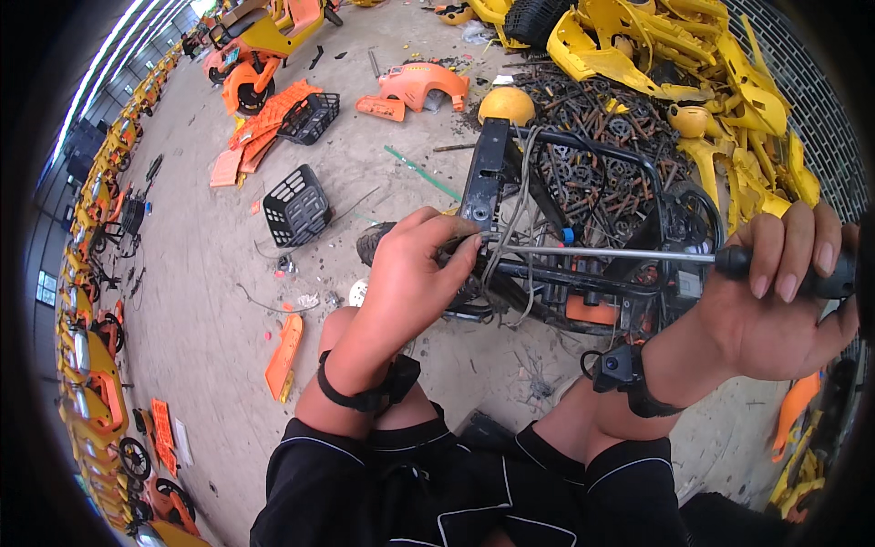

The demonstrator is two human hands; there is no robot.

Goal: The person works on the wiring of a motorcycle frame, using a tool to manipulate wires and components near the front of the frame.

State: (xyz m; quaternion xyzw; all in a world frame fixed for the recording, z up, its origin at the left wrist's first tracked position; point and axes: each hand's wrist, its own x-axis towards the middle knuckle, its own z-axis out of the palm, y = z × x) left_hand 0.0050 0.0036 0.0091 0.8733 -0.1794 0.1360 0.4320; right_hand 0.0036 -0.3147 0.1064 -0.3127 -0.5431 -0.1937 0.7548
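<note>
My right hand (775, 310) grips the black handle (834, 278) of a long screwdriver, whose steel shaft (620, 254) runs leftward across a black metal scooter frame (497, 150). My left hand (419, 273) is closed, thumb and forefinger pinched at the far end of the shaft, beside a mount on the frame; what exactly they pinch is too small to make out. Loose grey cables (519, 187) hang over the frame beside these fingers. An orange component (591, 310) shows low inside the frame.
Behind the frame lie rusty metal parts (602, 146), yellow body panels (729, 64) and a yellow helmet-shaped piece (506, 107). Black baskets (296, 205), orange panels (283, 356) and wire scraps lie on the concrete floor (200, 301). Rows of scooters (100, 383) line the left side.
</note>
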